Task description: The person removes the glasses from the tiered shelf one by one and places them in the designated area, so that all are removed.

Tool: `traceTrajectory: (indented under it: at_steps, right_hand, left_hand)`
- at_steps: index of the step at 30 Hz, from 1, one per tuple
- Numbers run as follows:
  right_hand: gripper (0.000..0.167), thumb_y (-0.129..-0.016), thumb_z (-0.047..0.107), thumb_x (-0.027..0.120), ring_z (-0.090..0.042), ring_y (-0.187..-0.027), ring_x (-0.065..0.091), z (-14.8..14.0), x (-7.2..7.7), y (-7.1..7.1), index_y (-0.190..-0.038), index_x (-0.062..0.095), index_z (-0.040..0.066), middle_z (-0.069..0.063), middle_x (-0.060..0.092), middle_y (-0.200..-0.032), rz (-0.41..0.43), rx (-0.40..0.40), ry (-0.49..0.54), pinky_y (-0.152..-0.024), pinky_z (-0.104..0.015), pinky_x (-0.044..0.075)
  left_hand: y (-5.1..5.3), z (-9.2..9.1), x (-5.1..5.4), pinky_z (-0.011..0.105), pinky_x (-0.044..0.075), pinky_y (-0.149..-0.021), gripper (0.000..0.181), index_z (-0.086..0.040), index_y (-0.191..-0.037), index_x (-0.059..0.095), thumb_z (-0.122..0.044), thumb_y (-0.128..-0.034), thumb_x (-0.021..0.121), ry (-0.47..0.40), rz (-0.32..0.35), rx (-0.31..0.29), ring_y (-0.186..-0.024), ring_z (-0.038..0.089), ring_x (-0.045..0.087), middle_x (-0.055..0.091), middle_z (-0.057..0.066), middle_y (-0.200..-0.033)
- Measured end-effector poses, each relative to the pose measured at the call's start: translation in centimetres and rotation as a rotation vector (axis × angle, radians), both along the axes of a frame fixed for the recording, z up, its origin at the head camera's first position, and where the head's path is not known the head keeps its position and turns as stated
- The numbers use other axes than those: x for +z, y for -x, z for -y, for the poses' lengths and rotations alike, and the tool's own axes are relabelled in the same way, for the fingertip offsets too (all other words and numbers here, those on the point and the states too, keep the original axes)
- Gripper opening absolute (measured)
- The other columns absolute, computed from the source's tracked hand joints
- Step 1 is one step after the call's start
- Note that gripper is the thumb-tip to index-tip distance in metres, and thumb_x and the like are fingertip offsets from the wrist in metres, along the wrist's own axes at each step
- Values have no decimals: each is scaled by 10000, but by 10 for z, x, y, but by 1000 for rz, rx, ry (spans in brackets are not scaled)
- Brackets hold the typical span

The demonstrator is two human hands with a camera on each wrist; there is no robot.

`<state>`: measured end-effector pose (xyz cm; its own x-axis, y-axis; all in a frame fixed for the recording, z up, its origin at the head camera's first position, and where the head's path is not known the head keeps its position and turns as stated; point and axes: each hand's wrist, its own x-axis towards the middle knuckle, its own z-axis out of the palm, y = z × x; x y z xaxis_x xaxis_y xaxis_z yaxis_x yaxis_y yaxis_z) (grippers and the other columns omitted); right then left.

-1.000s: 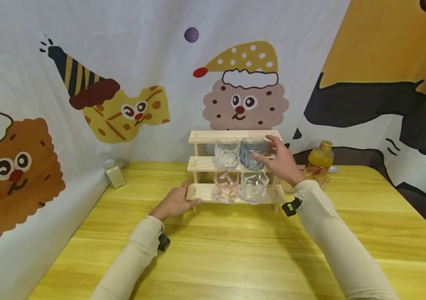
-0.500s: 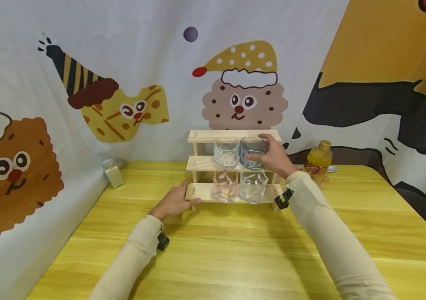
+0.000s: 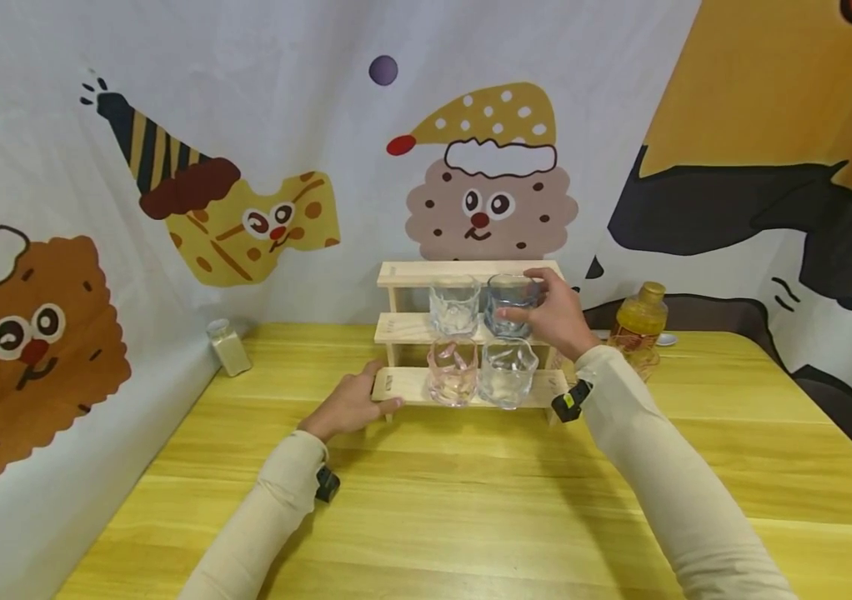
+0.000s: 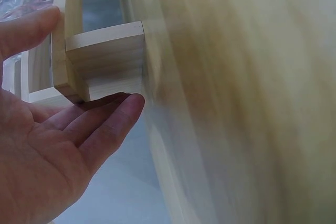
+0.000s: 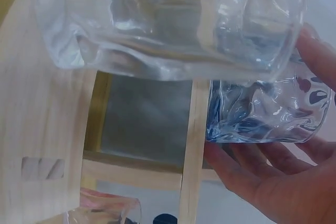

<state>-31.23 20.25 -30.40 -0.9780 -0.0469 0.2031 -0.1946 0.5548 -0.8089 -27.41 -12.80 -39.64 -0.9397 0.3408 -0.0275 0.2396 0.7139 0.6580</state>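
Observation:
A three-tier wooden rack (image 3: 411,385) stands at the back of the table. Its bottom tier bears a pinkish glass (image 3: 452,375) and a clear glass (image 3: 507,377); on the middle tier are another clear glass (image 3: 454,310) and a bluish glass (image 3: 504,312). My right hand (image 3: 557,312) grips the bluish glass from the right, thumb in front; in the right wrist view the fingers curl round that glass (image 5: 268,111). With thumb above and fingers beneath, my left hand (image 3: 351,404) holds the bottom tier's left end, also seen in the left wrist view (image 4: 68,61).
On the right, behind my right wrist, stand a bottle of yellow liquid (image 3: 639,317) and a partly hidden glass item (image 3: 644,358). A white object (image 3: 666,339) lies beside the bottle. A small jar (image 3: 228,348) is at the table's back left, near the patterned cloth (image 3: 283,100).
My right hand has moved left and closed round the bluish glass, which has shifted very slightly to the right since half a second ago. The left hand has stayed on the rack.

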Motion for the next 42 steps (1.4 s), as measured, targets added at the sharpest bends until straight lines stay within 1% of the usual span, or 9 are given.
traceTrajectory:
  at_steps: [5,13,16,23,28,33,37,41,42]
  right_hand:
    - [876,-827,329,840,-313,-1005,573,-9,1,-1,-1530,364,110,-177,568,-1247,-7,-15,7,-696,-339,513]
    - [905,-835,380,824,-336,-1124,540,-28,8,-10,-1547,338,103,-194,538,-1357,0,-41,-17,-829,-396,486]
    - [890,-843,376,818,-344,-1143,536,-37,9,-13,-1540,347,88,-207,528,-1370,-15,-50,-44,-817,-385,489]
    - [860,-851,348,815,-330,-1066,531,-59,11,-19,-1533,363,84,-235,496,-1366,-22,-85,-60,-694,-298,484]
    - [882,-852,374,809,-327,-1080,526,-72,10,-25,-1540,348,70,-243,495,-1361,-18,-109,-77,-687,-285,479]
    - [905,-850,450,792,-327,-1061,535,-84,9,-29,-1544,347,78,-228,524,-1316,-20,-157,-135,-679,-299,477]
    - [938,-845,477,787,-335,-1033,555,-94,7,-32,-1561,321,90,-261,497,-1376,-5,-190,-153,-645,-302,520]
    - [960,-843,481,788,-348,-910,614,-105,5,-33,-1573,298,95,-309,429,-1468,5,-208,-152,-599,-289,537]
    - [964,-842,482,788,-346,-911,611,-108,4,-34,-1574,294,94,-315,414,-1484,7,-212,-152,-596,-286,537]
  left_hand:
    - [0,0,0,304,473,-675,771,-36,-1528,336,-374,-941,703,3,1,0,-728,152,608,705,111,-977]
    - [0,0,1,316,486,-714,780,-30,-1535,324,-367,-942,701,13,4,6,-783,158,629,708,139,-1045]
    - [0,0,1,318,487,-721,779,-37,-1538,322,-367,-943,700,7,5,6,-793,160,632,708,146,-1067]
    - [1,0,1,304,481,-703,762,-34,-1531,329,-360,-947,696,7,-4,0,-787,164,627,707,156,-1062]
    - [1,0,0,299,473,-687,748,-24,-1520,343,-348,-946,699,3,-8,-2,-774,162,617,709,159,-1048]
    - [0,0,0,296,469,-672,741,-28,-1514,351,-346,-944,702,-1,-2,6,-754,164,610,710,158,-1035]
    - [0,0,0,289,465,-664,732,-31,-1502,364,-356,-942,705,-5,2,7,-746,161,602,705,149,-1022]
    - [0,0,0,292,458,-649,737,-33,-1502,362,-363,-940,706,-10,1,5,-720,160,594,704,135,-986]
    - [0,1,0,292,457,-647,737,-31,-1502,362,-362,-940,706,-12,0,3,-717,160,593,704,133,-982]
